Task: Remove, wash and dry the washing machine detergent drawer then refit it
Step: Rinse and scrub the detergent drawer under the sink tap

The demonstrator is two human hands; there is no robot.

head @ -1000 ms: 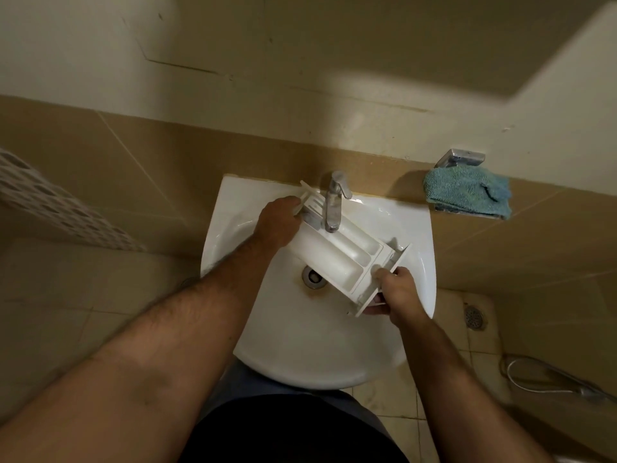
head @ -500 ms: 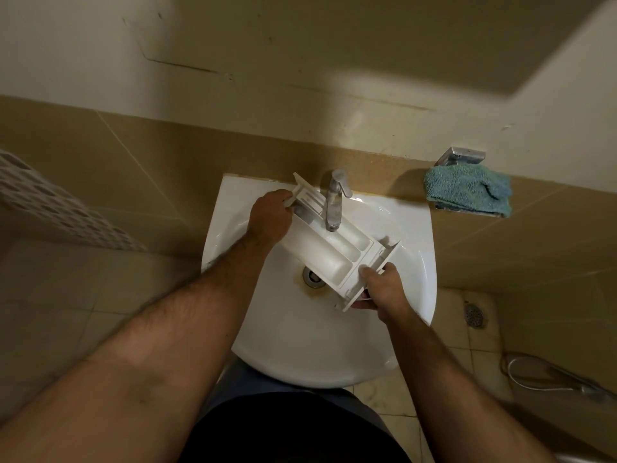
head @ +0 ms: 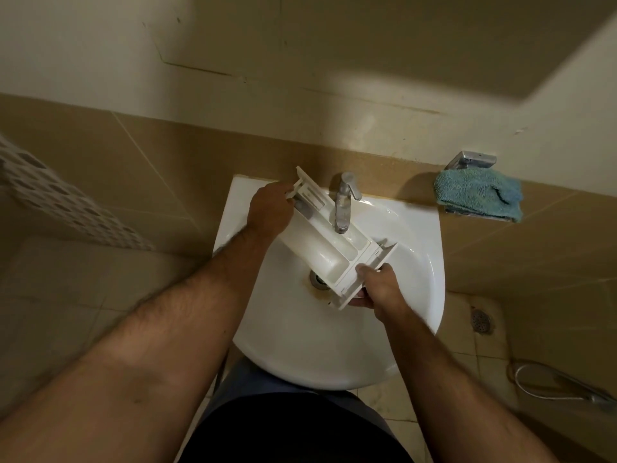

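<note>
The white detergent drawer (head: 330, 248) lies slanted across the white sink (head: 410, 262), its compartments facing up, passing under the chrome tap (head: 344, 205). My left hand (head: 270, 212) grips its far end near the sink's back left corner. My right hand (head: 379, 289) holds the front panel end above the basin, just right of the drain (head: 317, 279). No water stream is visible from the tap.
A folded blue towel (head: 477, 195) rests on a chrome holder on the tiled wall at the right. A floor drain (head: 480, 320) and a hose with a spray head (head: 567, 389) lie on the floor at the lower right. A perforated white basket (head: 60, 202) stands at the left.
Both hands have shifted the drawer to the left and towards the back wall, so its far end now reaches past the sink's back left rim.
</note>
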